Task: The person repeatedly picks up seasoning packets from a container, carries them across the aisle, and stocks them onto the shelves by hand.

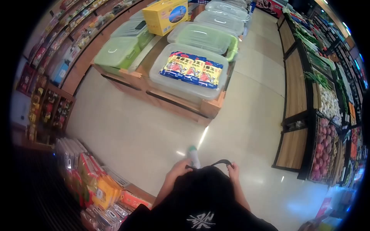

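Observation:
My left hand (179, 168) is closed at the front of the black garment (208, 192), near one end of a dark strap; its fingertips are partly hidden. On the other side, my right hand (233, 171) pinches the black strap (221, 161), which arcs up and back toward the garment's front edge. A white printed mark (201, 220) shows on the black cloth. Beyond my left hand a white and green shoe (194, 156) stands on the pale floor.
Ahead stands a wooden display stand (181, 104) bearing lidded plastic bins, blue-yellow packets (192, 70) and a yellow box (165, 17). Produce racks (296, 96) line the right. Packaged goods (100, 184) sit close at lower left, with shelves (77, 42) beyond.

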{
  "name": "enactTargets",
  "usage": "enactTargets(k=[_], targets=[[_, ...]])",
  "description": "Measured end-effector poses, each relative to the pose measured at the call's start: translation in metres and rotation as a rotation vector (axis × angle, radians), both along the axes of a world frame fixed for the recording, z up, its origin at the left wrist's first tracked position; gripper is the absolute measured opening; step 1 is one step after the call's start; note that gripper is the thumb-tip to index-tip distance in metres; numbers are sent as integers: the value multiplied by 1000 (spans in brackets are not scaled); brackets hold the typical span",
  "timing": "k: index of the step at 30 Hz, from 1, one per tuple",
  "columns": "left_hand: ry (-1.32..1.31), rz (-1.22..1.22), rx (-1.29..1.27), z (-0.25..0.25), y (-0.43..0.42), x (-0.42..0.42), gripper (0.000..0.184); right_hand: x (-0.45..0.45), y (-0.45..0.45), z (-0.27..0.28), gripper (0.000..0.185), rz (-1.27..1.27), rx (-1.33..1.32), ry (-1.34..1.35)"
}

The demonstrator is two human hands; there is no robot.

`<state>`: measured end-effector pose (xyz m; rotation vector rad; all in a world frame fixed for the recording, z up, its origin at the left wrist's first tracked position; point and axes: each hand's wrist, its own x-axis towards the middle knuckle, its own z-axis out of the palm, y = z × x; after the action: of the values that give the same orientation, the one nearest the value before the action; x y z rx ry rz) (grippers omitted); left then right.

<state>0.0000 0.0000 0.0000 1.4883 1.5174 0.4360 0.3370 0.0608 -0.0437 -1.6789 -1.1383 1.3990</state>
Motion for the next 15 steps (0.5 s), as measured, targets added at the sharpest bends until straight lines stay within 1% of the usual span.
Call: enactTargets(k=[1,2,3,5,6,8,9,10,12,15], targets=[[42,32,-6,11,-1,4,56,7,4,5,22,-23,-18,-10],[85,60,-13,16,-3,9,56,15,6,11,23,-36,-44,-51],[157,101,23,8,39,-53,55,-46,56,-10,19,-11,-1,-22],[194,163,17,1,39,-58,53,-42,61,-6,24,-30,-9,-161],[183,176,56,0,53,-66,50,-42,72,-22,26,-58,-9,-115],[118,262,44,12,66,-70,46,-51,75,-43,22,-131,83,-219],[87,307,54,14,83,-75,44,-61,89,-42,20,-168,144,-267],[48,337,110,12,92,-78,42,-66,97,-41,15,-60,134,-418],[-33,393,221,8,116,-84,38,-83,117,-28,13,-43,144,-267],[-79,511,166,28,158,-90,34,-123,147,1,16,28,108,-69]])
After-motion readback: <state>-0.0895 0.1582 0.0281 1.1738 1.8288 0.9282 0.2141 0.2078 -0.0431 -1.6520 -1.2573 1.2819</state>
